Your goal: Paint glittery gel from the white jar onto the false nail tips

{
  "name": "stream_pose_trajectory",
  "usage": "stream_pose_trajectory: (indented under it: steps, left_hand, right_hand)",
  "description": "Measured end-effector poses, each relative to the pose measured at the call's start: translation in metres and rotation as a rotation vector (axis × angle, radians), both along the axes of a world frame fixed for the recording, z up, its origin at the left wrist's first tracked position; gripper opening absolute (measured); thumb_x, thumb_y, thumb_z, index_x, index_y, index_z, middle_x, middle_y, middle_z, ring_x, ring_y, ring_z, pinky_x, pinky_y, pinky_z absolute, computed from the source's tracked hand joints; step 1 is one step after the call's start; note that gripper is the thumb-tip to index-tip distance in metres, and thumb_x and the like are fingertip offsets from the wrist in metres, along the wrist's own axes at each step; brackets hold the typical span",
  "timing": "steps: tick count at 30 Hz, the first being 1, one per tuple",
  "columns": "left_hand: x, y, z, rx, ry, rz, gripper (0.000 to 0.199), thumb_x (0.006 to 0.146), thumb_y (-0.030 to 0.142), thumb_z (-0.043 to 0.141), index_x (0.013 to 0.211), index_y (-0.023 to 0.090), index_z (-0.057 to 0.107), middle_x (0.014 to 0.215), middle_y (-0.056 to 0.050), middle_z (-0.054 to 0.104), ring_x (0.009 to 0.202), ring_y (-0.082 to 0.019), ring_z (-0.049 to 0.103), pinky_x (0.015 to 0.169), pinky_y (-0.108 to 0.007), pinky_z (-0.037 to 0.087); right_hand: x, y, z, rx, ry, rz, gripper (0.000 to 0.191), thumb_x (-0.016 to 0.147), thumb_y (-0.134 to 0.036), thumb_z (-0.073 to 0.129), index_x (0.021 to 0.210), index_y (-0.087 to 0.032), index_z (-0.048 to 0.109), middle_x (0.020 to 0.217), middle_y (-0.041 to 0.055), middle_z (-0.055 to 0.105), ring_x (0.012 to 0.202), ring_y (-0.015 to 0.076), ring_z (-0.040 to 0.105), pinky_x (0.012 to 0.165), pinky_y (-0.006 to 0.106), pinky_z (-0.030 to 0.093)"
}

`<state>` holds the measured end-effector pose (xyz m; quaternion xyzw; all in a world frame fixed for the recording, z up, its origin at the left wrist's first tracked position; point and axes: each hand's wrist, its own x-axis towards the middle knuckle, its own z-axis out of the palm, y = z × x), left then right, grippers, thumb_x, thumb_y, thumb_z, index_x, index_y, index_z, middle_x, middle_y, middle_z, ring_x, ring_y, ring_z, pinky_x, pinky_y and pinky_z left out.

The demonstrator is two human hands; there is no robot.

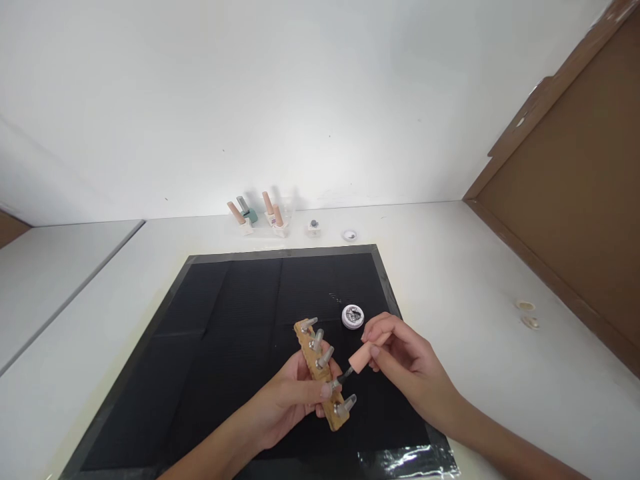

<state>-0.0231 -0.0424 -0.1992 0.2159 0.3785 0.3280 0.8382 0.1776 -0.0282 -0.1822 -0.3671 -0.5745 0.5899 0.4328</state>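
Note:
My left hand [295, 400] is closed around a wooden nail-tip stand [315, 360], tilted above the black mat. Several clear false nails [325, 357] stick out along the stand's top. Between finger and thumb, my right hand [405, 353] pinches the peach cap of a nail polish brush [363, 358]. The brush's dark tip reaches the false nail beside my left thumb; its exact contact is partly hidden. Just beyond the right fingers, a small round pot [353, 317] with silvery flakes sits uncovered on the mat.
The black mat [225, 373] is taped to a white table. Along the back wall stand nail polish bottles [245, 227], an uncapped bottle [313, 230] and a small white lid [349, 235]. Two small pale round pieces [526, 305] lie at right, near a brown cardboard panel [575, 180].

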Motion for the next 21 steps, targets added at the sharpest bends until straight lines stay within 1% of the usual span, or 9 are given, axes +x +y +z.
stream_pose_trajectory:
  steps: [8, 12, 18, 21]
  left_hand:
    - [0.0005, -0.0005, -0.0003, -0.006, -0.017, 0.008, 0.05, 0.053, 0.018, 0.083, 0.09, 0.019, 0.05, 0.076, 0.004, 0.059, 0.058, -0.007, 0.055, 0.048, -0.018, 0.034]
    - [0.0005, -0.0014, 0.0001, -0.014, -0.022, 0.014, 0.052, 0.053, 0.018, 0.083, 0.092, 0.019, 0.049, 0.076, 0.004, 0.06, 0.057, -0.006, 0.054, 0.047, -0.018, 0.034]
    - [-0.0003, -0.0009, -0.0036, 0.009, -0.058, 0.0, 0.048, 0.057, 0.018, 0.081, 0.091, 0.019, 0.048, 0.075, 0.004, 0.059, 0.057, -0.006, 0.053, 0.047, -0.018, 0.032]
    - [-0.0007, -0.0012, -0.0047, 0.024, -0.053, -0.007, 0.047, 0.058, 0.019, 0.081, 0.092, 0.019, 0.048, 0.076, 0.003, 0.059, 0.057, -0.007, 0.053, 0.047, -0.019, 0.032]
  right_hand:
    - [0.001, 0.0007, 0.0001, -0.006, -0.013, -0.044, 0.007, 0.091, -0.02, 0.048, 0.087, -0.023, 0.052, 0.092, 0.0004, 0.059, 0.068, 0.0104, 0.057, 0.063, 0.025, 0.042]
    - [0.0004, 0.0005, 0.0014, -0.012, -0.015, -0.045, 0.006, 0.091, -0.019, 0.048, 0.087, -0.023, 0.052, 0.091, -0.0001, 0.06, 0.069, 0.01, 0.058, 0.062, 0.024, 0.041]
    - [-0.0013, 0.0001, 0.0028, -0.001, -0.038, -0.083, 0.006, 0.09, -0.019, 0.047, 0.086, -0.022, 0.05, 0.074, -0.0015, 0.063, 0.067, 0.0123, 0.058, 0.06, 0.024, 0.041]
    - [-0.0002, 0.0017, 0.0044, -0.006, -0.07, -0.11, 0.007, 0.089, -0.019, 0.046, 0.083, -0.022, 0.049, 0.07, -0.0019, 0.064, 0.065, 0.0134, 0.059, 0.06, 0.025, 0.041]
